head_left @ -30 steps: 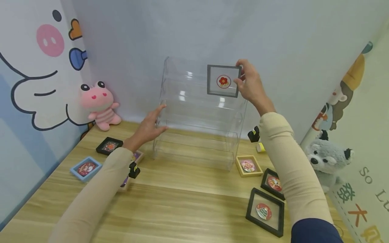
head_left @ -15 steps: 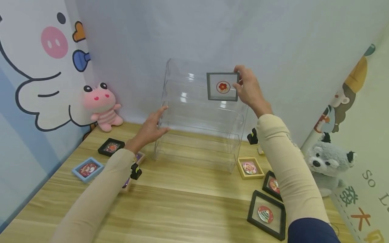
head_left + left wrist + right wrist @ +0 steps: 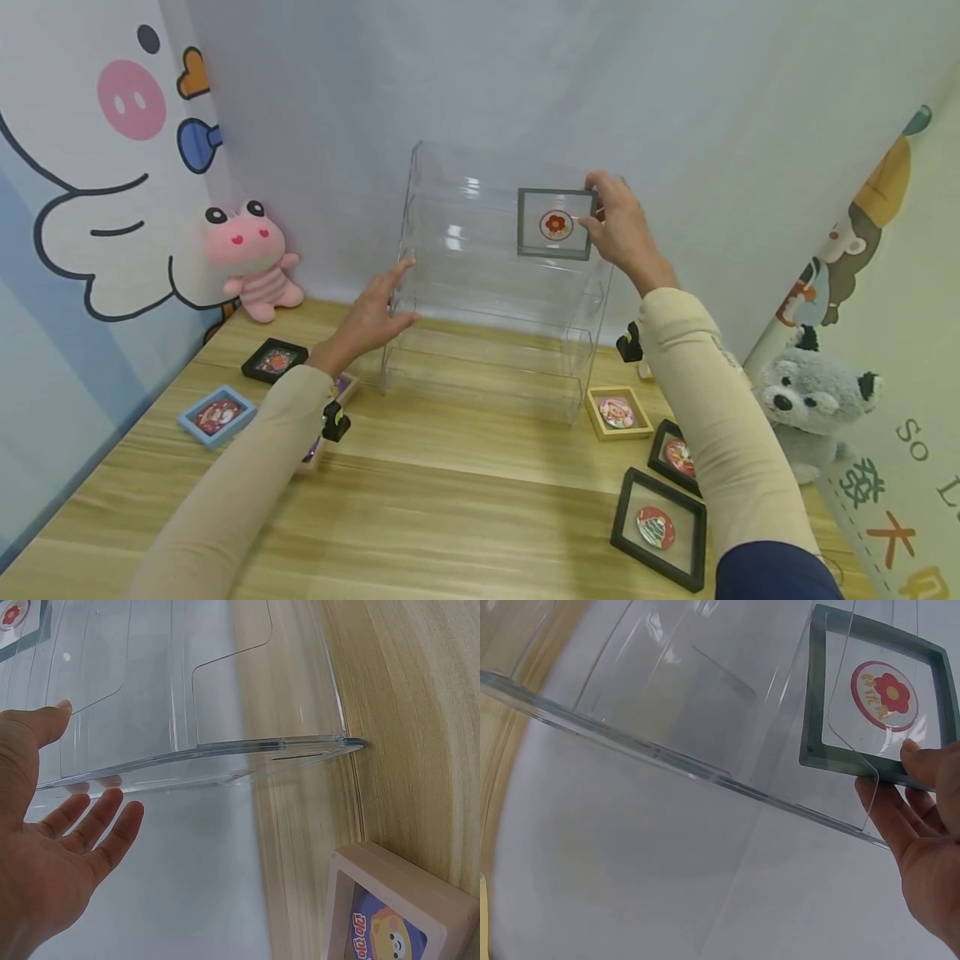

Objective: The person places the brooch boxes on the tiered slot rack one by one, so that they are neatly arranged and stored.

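A clear acrylic tiered rack [image 3: 487,367] stands on the table. My right hand [image 3: 626,235] pinches the right edge of a dark grey picture frame [image 3: 557,224], thumb in front and fingers behind. The frame has a see-through middle with a round red-flower badge. It is upright at the right of the rack's upper tiers, and the right wrist view shows the clear side panel overlapping it. My left hand [image 3: 367,318] is at the rack's left side, fingers loosely extended; in the left wrist view the thumb and fingers [image 3: 112,832] lie on either side of the panel's edge.
To the right lie a yellow frame [image 3: 618,413], a black frame [image 3: 667,454] and a larger black frame [image 3: 622,533]. A black frame [image 3: 273,361], a blue frame [image 3: 216,416] and a pink frame [image 3: 405,877] lie left. Plush toys sit at both sides.
My right hand has lowered the grey picture frame in front of the rack's upper tiers. The left hand stays at the rack's left side.
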`<state>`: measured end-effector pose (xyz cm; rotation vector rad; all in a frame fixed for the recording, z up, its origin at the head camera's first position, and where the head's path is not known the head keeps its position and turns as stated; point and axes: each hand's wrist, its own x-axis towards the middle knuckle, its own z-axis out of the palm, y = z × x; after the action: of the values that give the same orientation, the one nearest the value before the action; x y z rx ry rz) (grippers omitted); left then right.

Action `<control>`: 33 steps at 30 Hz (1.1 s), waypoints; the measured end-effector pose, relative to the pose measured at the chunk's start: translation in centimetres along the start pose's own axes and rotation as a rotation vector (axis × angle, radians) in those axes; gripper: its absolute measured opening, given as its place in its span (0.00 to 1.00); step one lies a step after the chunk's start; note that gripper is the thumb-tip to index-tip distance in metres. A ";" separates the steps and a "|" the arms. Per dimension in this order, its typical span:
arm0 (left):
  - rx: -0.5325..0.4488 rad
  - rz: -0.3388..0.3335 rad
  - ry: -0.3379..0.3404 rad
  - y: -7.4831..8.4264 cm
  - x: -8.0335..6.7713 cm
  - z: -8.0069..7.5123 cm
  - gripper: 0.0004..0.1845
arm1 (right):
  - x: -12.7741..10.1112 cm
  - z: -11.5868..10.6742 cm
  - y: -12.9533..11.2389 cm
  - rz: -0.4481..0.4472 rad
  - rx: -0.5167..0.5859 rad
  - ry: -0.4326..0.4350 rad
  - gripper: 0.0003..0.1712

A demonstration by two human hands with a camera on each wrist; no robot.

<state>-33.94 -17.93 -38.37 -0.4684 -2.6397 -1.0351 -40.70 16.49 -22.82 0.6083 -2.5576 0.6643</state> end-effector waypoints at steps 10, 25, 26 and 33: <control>0.002 0.000 -0.001 0.0 0.0 0.0 0.44 | -0.1 -0.2 0.3 0.007 -0.026 -0.004 0.20; 0.015 -0.007 0.002 0.2 0.0 0.1 0.44 | -0.4 -0.1 0.3 0.024 -0.103 -0.022 0.23; 0.015 -0.007 0.002 0.1 0.0 0.1 0.44 | -0.4 -0.1 0.3 0.029 -0.099 -0.026 0.23; 0.008 -0.004 0.001 0.0 0.0 0.1 0.44 | -0.8 -1.1 -0.4 0.049 -0.087 -0.078 0.32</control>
<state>-33.99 -17.83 -38.42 -0.4610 -2.6445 -1.0256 -39.53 16.98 -22.17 0.5544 -2.6656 0.5528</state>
